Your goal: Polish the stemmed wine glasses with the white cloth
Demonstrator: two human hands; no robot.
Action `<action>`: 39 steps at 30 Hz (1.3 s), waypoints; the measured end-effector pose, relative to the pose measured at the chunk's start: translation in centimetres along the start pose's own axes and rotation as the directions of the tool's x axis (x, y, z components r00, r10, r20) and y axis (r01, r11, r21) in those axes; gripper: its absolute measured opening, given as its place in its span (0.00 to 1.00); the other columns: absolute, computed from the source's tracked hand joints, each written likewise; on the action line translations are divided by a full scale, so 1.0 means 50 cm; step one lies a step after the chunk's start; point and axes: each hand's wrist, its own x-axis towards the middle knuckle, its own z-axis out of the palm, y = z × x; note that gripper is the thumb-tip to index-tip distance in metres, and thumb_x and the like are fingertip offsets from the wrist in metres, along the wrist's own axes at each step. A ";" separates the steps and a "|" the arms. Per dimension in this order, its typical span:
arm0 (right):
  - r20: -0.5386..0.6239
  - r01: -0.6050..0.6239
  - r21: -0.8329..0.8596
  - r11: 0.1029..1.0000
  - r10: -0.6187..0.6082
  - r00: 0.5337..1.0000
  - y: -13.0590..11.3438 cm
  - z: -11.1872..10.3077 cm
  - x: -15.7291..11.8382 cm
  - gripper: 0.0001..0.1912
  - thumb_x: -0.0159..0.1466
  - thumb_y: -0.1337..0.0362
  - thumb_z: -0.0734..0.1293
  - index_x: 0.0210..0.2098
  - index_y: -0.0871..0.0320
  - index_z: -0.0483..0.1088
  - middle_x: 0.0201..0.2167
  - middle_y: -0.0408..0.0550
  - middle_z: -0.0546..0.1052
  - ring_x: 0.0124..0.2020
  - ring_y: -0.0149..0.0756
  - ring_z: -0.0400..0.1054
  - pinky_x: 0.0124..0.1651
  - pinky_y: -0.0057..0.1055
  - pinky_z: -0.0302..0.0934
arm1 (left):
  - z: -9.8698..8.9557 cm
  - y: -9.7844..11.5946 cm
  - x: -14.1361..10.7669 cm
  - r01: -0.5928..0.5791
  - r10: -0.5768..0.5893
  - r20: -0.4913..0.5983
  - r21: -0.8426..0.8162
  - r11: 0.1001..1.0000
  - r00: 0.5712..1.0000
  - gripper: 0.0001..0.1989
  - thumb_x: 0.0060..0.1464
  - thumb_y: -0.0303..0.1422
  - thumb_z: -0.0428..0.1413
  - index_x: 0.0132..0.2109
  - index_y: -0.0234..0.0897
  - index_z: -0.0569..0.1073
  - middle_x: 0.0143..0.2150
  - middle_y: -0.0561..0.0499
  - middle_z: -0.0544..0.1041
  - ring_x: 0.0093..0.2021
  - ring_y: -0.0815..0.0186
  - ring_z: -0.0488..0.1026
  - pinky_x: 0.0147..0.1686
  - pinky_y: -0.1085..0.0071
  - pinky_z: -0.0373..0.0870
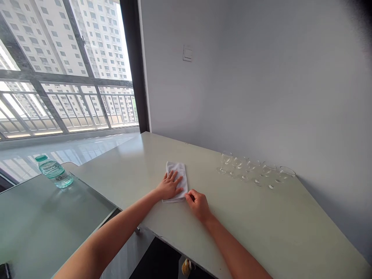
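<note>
A folded white cloth (178, 169) lies flat on the pale table (247, 224) in front of me. My left hand (170, 185) rests palm down on it with the fingers spread. Just to the right, my right hand (198, 202) is closed, thumb and forefinger pinched at the cloth's lower right edge. The palm side of that hand is hidden, and the pinched bit of cloth is barely visible.
Several clear stemmed glasses (252, 166) stand in a row near the wall at the right. On a lower glass-topped table (26, 217) at the left stands a water bottle (55, 172) with a green cap. A dark object (4, 271) lies at its near corner.
</note>
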 end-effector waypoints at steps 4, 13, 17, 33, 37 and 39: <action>-0.113 -0.023 0.095 0.995 0.033 0.993 0.016 -0.015 0.003 0.18 0.62 0.54 0.54 0.22 0.58 0.62 0.17 0.42 0.66 0.19 0.28 0.57 0.25 0.24 0.53 | 0.010 0.090 -0.017 -0.213 0.213 -0.021 -0.046 0.976 0.977 0.29 0.54 0.49 0.42 0.59 0.42 0.56 0.63 0.43 0.49 0.63 0.52 0.40 0.58 0.51 0.41; -0.196 -0.028 0.133 0.991 0.054 0.979 0.020 -0.041 -0.001 0.15 0.63 0.58 0.53 0.27 0.57 0.64 0.25 0.45 0.70 0.27 0.31 0.63 0.33 0.27 0.59 | -0.006 0.166 -0.021 -0.303 0.282 -0.114 -0.404 0.863 0.953 0.24 0.45 0.29 0.51 0.53 0.42 0.65 0.57 0.48 0.62 0.58 0.57 0.55 0.58 0.58 0.50; -0.187 -0.036 -0.002 0.999 0.035 0.982 0.030 -0.029 0.004 0.15 0.63 0.58 0.53 0.39 0.59 0.66 0.37 0.52 0.70 0.37 0.36 0.65 0.40 0.33 0.61 | 0.003 0.147 -0.006 -0.071 -0.040 -0.156 -0.646 0.760 0.987 0.22 0.40 0.19 0.43 0.40 0.39 0.72 0.51 0.50 0.67 0.45 0.66 0.68 0.45 0.69 0.66; 0.141 0.089 -0.497 0.863 -0.021 0.990 0.049 -0.052 -0.017 0.22 0.62 0.57 0.57 0.53 0.57 0.59 0.52 0.53 0.63 0.49 0.46 0.56 0.46 0.38 0.58 | 0.024 0.121 0.011 0.090 -0.325 -0.158 -0.769 0.632 0.933 0.13 0.43 0.21 0.44 0.31 0.37 0.70 0.46 0.49 0.67 0.33 0.72 0.69 0.34 0.74 0.68; 0.157 0.092 -0.520 0.849 -0.011 0.988 0.113 -0.130 -0.037 0.21 0.63 0.56 0.55 0.53 0.55 0.60 0.52 0.51 0.64 0.49 0.43 0.57 0.46 0.38 0.59 | 0.023 0.122 0.009 0.114 -0.329 -0.124 -0.779 0.617 0.936 0.13 0.43 0.20 0.43 0.30 0.36 0.70 0.46 0.49 0.67 0.26 0.76 0.65 0.30 0.74 0.66; 0.159 0.085 -0.525 0.847 -0.001 0.987 0.152 -0.177 -0.056 0.21 0.63 0.55 0.54 0.53 0.53 0.60 0.51 0.49 0.64 0.48 0.41 0.58 0.47 0.37 0.59 | 0.025 0.122 0.009 0.117 -0.330 -0.119 -0.782 0.612 0.936 0.13 0.43 0.20 0.43 0.30 0.36 0.70 0.46 0.50 0.66 0.24 0.76 0.64 0.29 0.75 0.65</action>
